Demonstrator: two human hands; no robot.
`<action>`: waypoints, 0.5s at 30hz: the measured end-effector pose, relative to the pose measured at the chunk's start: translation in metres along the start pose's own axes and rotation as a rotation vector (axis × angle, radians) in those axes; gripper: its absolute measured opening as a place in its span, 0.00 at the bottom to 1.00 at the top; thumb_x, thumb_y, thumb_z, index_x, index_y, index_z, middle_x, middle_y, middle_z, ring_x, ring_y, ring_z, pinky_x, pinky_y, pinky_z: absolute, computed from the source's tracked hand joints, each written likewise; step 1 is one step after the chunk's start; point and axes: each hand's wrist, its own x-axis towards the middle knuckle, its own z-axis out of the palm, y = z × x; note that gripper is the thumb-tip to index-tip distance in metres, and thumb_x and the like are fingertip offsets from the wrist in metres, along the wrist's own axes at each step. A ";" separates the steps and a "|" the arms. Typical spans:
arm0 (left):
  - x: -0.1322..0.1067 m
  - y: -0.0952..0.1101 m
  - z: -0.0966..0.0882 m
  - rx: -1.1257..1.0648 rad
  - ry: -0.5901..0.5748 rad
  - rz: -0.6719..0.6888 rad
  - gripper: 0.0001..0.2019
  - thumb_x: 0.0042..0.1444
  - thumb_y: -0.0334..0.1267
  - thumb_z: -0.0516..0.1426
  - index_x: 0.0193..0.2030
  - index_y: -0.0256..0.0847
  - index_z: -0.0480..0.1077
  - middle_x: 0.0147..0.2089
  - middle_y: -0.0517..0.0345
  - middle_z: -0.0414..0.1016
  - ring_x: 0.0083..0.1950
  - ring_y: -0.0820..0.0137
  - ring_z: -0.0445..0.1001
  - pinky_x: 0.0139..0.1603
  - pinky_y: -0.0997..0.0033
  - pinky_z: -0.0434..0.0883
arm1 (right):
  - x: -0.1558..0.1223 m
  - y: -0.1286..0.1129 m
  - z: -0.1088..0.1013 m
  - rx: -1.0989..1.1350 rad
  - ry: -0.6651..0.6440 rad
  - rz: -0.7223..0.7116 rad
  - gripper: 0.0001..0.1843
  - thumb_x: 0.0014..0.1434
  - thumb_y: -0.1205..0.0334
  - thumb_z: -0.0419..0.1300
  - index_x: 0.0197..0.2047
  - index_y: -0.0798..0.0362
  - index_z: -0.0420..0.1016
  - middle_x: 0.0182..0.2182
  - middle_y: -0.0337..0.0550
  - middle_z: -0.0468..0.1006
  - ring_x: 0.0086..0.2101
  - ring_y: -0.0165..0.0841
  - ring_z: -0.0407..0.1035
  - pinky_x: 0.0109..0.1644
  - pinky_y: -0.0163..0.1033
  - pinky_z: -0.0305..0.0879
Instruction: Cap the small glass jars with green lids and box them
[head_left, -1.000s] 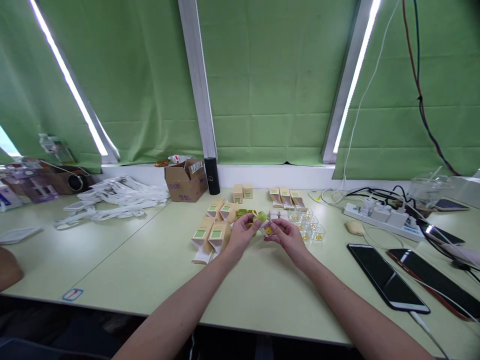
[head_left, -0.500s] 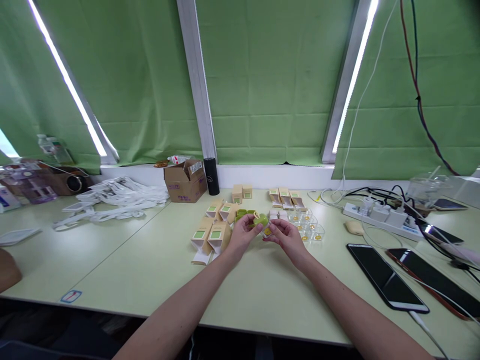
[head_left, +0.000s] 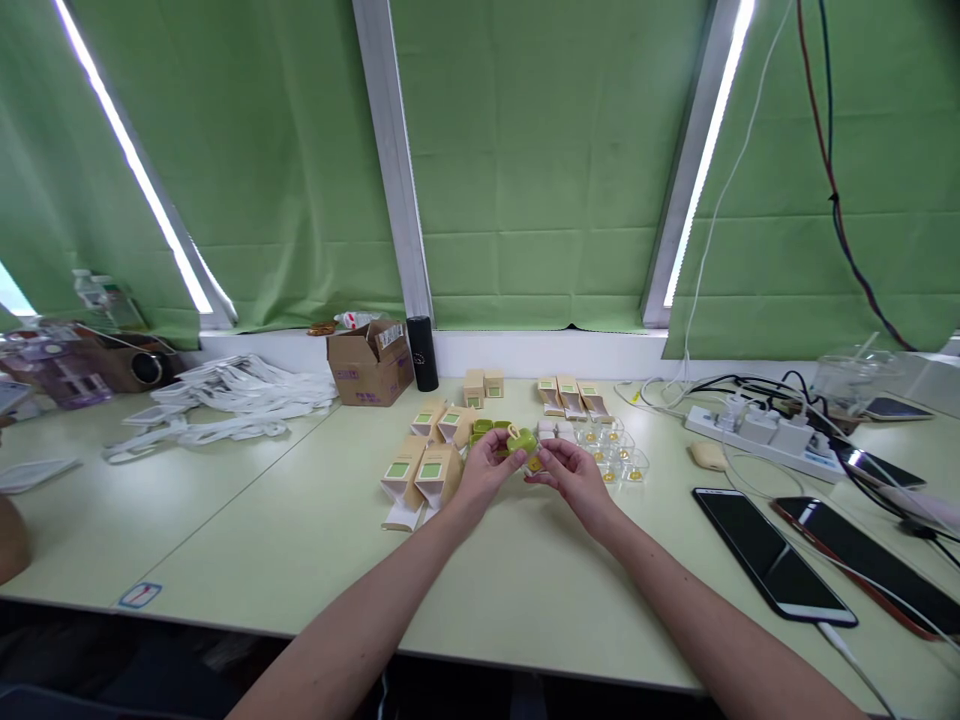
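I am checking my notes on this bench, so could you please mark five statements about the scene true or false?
The left hand holds a green piece. True.
The right hand lies flat, holding nothing. False: the right hand pinches a small clear piece.
The black cylinder stands beside the brown cardboard box. True.
The clear cups sit against the cardboard box. False: the clear cups sit near the right hand.
The white power strip has plugs in it. True.

My pale bench (head_left: 247,560) carries, left to right, white straps (head_left: 244,392), a carton (head_left: 367,372), a black cylinder (head_left: 422,356), small boxes (head_left: 439,470), green pieces (head_left: 481,427), clear cups (head_left: 634,464), a beige case (head_left: 707,456) with a power strip (head_left: 757,451) behind, and two phones (head_left: 772,555) front right.
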 end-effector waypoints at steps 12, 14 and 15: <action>0.000 -0.001 -0.003 -0.012 0.007 -0.012 0.35 0.51 0.58 0.71 0.58 0.39 0.71 0.52 0.46 0.77 0.50 0.63 0.76 0.46 0.69 0.71 | -0.002 -0.002 0.001 -0.020 -0.019 -0.028 0.25 0.49 0.43 0.78 0.41 0.52 0.83 0.35 0.43 0.84 0.36 0.37 0.79 0.44 0.48 0.83; 0.000 -0.003 -0.004 -0.026 0.011 -0.008 0.34 0.53 0.59 0.69 0.59 0.39 0.70 0.51 0.47 0.76 0.49 0.64 0.76 0.44 0.69 0.71 | -0.003 -0.004 0.001 -0.023 -0.021 -0.033 0.24 0.50 0.43 0.77 0.41 0.52 0.83 0.37 0.45 0.85 0.37 0.37 0.79 0.44 0.48 0.83; 0.001 -0.004 -0.005 -0.037 0.009 -0.003 0.34 0.54 0.60 0.68 0.59 0.39 0.70 0.50 0.48 0.76 0.48 0.64 0.76 0.44 0.69 0.71 | -0.003 -0.004 0.002 -0.023 -0.019 -0.036 0.24 0.50 0.43 0.77 0.41 0.52 0.83 0.37 0.45 0.85 0.37 0.38 0.79 0.44 0.49 0.83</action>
